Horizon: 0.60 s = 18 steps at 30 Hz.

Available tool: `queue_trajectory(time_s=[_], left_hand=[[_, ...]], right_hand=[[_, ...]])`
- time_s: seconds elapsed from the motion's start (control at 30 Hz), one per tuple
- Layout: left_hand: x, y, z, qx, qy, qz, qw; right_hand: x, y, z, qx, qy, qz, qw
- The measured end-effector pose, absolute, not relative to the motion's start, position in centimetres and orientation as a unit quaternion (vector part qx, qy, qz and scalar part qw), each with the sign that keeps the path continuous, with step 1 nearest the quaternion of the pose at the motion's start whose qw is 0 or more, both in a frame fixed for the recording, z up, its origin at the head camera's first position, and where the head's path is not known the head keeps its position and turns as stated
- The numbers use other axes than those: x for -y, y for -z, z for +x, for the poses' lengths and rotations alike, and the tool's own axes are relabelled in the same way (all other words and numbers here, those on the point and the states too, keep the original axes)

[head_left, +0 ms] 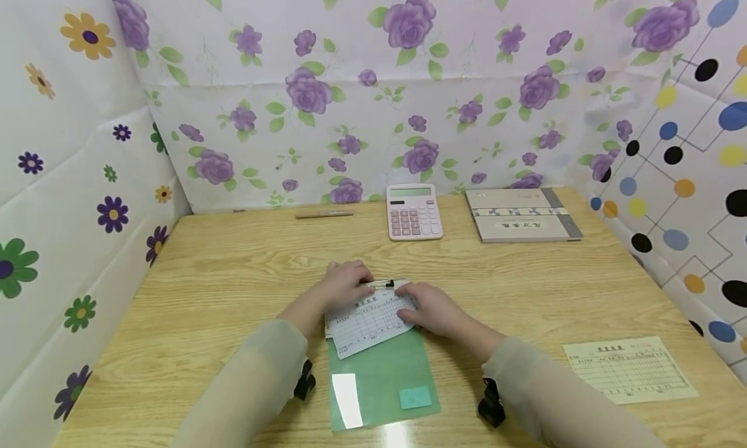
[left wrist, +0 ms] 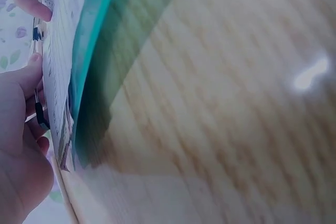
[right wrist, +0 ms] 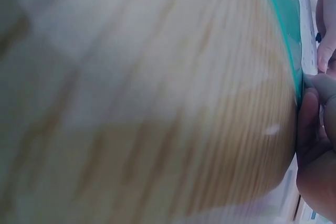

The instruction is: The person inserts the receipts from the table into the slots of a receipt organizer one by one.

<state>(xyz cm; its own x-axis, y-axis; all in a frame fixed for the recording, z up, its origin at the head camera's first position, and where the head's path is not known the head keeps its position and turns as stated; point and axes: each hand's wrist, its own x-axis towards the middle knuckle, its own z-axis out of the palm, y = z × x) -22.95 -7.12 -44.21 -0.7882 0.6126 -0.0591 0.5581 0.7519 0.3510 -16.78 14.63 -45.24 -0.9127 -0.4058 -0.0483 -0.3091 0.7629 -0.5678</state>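
Observation:
A translucent green file folder point(head_left: 382, 370) lies on the table, with a metal clip point(head_left: 382, 283) with black ends at its top edge. White printed slips point(head_left: 373, 321) lie slightly askew over its upper part. My left hand point(head_left: 344, 284) grips the top left of the folder; in the left wrist view its thumb presses by the clip point(left wrist: 38, 108) and its fingers go behind. At the upper right, my right hand point(head_left: 434, 308) pinches the slips between thumb and fingers. The right wrist view shows this hand point(right wrist: 317, 145) low beside the folder's green edge point(right wrist: 286, 45), partly cut off.
A pale yellow printed slip point(head_left: 630, 370) lies on the right of the wooden table point(head_left: 233, 273). Along the back are a pen point(head_left: 323, 214), a pink calculator point(head_left: 415, 212) and a grey account book point(head_left: 523, 215). Patterned cloth walls point(head_left: 350, 78) surround the table.

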Motion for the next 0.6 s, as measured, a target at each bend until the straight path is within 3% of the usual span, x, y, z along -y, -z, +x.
queue_trajectory(time_s=[0.23,0.6], left_hand=[[7.07,43.86,-23.08,-0.932,-0.161,0.311,0.096],[6.87,43.77,-22.59,-0.938,-0.134,0.309,0.085]], right_hand=[[-14.64,44.89,-16.75,-0.93,0.303,-0.182,0.101],[-14.05,45.46,-17.13,-0.942,0.288,-0.154,0.074]])
